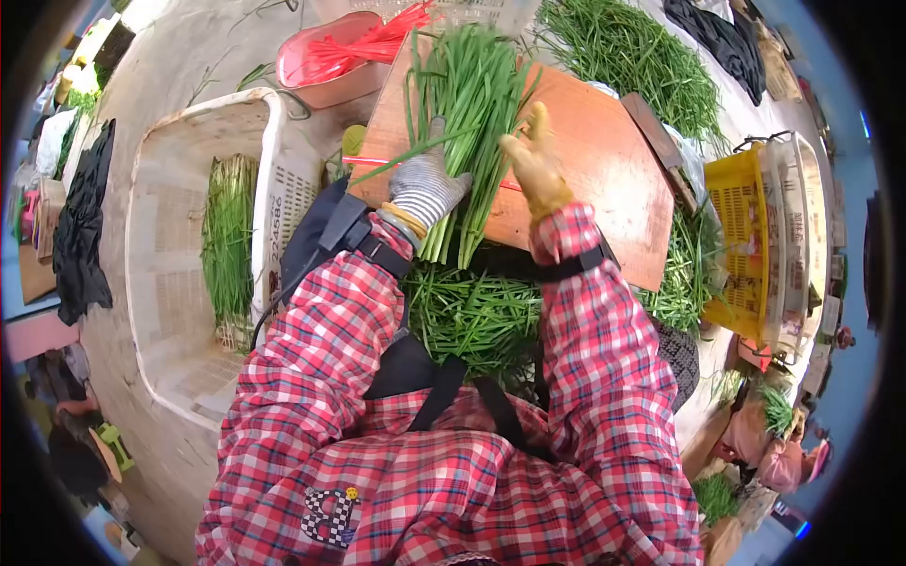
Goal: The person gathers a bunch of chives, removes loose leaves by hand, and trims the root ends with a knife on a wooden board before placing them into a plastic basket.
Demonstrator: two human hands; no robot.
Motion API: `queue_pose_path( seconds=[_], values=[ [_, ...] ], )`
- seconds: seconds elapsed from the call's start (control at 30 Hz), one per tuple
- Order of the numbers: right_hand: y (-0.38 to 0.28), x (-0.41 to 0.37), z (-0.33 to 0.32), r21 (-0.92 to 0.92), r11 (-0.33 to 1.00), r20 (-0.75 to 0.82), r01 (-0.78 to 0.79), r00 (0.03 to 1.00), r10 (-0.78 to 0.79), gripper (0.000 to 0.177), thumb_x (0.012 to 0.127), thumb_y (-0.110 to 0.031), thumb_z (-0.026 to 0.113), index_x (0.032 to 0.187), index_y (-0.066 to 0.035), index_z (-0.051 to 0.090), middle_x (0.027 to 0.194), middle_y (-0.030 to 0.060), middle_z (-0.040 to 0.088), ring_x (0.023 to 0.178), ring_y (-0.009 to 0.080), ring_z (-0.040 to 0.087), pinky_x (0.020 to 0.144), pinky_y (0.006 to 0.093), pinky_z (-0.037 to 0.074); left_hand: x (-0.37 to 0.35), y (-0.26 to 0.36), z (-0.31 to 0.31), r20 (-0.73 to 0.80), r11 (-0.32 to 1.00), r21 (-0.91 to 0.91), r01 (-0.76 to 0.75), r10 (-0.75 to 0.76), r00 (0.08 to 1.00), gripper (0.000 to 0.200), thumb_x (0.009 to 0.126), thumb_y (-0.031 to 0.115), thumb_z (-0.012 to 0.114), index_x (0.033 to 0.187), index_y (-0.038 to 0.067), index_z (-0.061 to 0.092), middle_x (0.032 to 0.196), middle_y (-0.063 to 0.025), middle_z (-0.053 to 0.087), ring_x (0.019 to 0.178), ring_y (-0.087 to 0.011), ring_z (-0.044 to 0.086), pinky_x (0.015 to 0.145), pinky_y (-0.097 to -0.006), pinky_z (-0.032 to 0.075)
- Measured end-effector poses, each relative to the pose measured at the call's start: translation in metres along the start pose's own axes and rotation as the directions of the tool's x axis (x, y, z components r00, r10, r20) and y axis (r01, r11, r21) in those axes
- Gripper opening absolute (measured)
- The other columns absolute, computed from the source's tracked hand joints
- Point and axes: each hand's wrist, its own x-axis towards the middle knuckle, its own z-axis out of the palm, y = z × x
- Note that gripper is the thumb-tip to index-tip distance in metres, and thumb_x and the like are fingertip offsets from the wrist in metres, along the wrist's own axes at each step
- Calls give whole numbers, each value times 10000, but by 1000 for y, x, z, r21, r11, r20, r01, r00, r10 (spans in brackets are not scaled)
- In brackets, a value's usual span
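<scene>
A bunch of long green chives (477,99) lies across a wooden board (590,141) in front of me. My left hand (429,189), in a grey-and-white striped glove, is closed on the left side of its pale stem end, with the thumb over the stalks. My right hand (536,165), in a yellowish glove, is held at the bunch's right edge with its fingers apart and nothing in them. A red tie strip (366,161) runs crosswise under the bunch and shows on both sides of it. One stray chive leaf crosses by my left fingers.
A white crate (151,283) on the left holds a bundle of chives (229,245). A pink tub (335,94) carries red strips (373,47). A broad blade (651,137) lies on the board's right edge. Loose chives (632,57) are heaped behind; a yellow crate (736,241) stands right.
</scene>
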Motion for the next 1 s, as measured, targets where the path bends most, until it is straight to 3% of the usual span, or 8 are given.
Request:
queue_pose_path(
  seconds=[0.03, 0.1, 0.17, 0.27, 0.37, 0.8, 0.9, 1.0],
  values=[
    [-2, -14, -15, 72, 997, -52, 30, 998, -27, 626, 788, -108, 603, 1368, -26, 382, 1231, 206, 560, 1177, 325, 518, 935, 349, 454, -1, 3, -1, 12, 1000, 10, 15, -15, 1000, 967, 721, 379, 701, 1468, 149, 133, 1277, -244, 496, 1111, -380, 544, 933, -450, 447],
    [-24, -41, -40, -360, 926, 128, -114, 977, 170, 354, 785, -65, 572, 1132, 5, 588, 1075, 181, 641, 1067, 259, 591, 870, 343, 493, 7, 2, -7, 27, 999, 26, 24, -25, 999, 972, 713, 375, 705, 1466, 134, 140, 1251, -251, 514, 1109, -381, 543, 924, -446, 453],
    [-17, -76, -38, -245, 962, 282, -120, 941, 189, 191, 773, -58, 582, 942, 3, 647, 930, 156, 658, 961, 240, 620, 838, 348, 497, 12, -7, -13, 114, 995, -78, 69, -60, 992, 956, 708, 362, 705, 1458, 110, 168, 1217, -266, 530, 1102, -371, 549, 920, -419, 459],
    [-20, -106, -30, -268, 963, 373, -9, 921, 112, 195, 745, -73, 627, 934, -30, 642, 829, 143, 605, 855, 295, 607, 766, 369, 485, 19, -28, -1, 49, 980, -198, -28, 38, 998, 970, 689, 374, 718, 1443, 64, 195, 1212, -289, 523, 1116, -375, 540, 952, -382, 444],
    [-20, -123, -12, -475, 869, 352, 141, 935, 41, 231, 740, -150, 656, 961, -92, 623, 963, 117, 584, 909, 304, 570, 778, 391, 471, 21, -31, -1, 42, 966, -253, -61, 74, 996, 991, 672, 376, 734, 1434, 33, 202, 1260, -292, 488, 1162, -377, 508, 995, -371, 411],
    [-18, -118, 0, -657, 708, 345, 259, 938, -23, 130, 773, -236, 632, 847, -130, 617, 830, 89, 589, 850, 295, 587, 739, 417, 471, 27, -37, 4, 35, 958, -280, -56, 69, 997, 1034, 660, 418, 755, 1437, 21, 199, 1370, -267, 394, 1259, -368, 418, 1055, -362, 347],
    [-52, -123, -30, -772, 577, 403, 267, 907, 120, 144, 794, -245, 605, 803, -101, 614, 833, 96, 612, 819, 303, 605, 702, 426, 480, 27, -36, 2, 29, 956, -282, -77, 88, 996, 1032, 659, 421, 750, 1437, 23, 203, 1364, -266, 402, 1256, -365, 422, 1052, -362, 351],
    [-66, -139, -87, -736, 620, 611, 272, 661, 436, 180, 818, -239, 575, 750, -79, 622, 827, 112, 638, 813, 307, 629, 682, 430, 499, 28, -34, -1, 75, 955, -288, -66, 91, 993, 1031, 665, 433, 742, 1439, 24, 197, 1370, -260, 398, 1258, -363, 419, 1055, -360, 346]
  ],
)
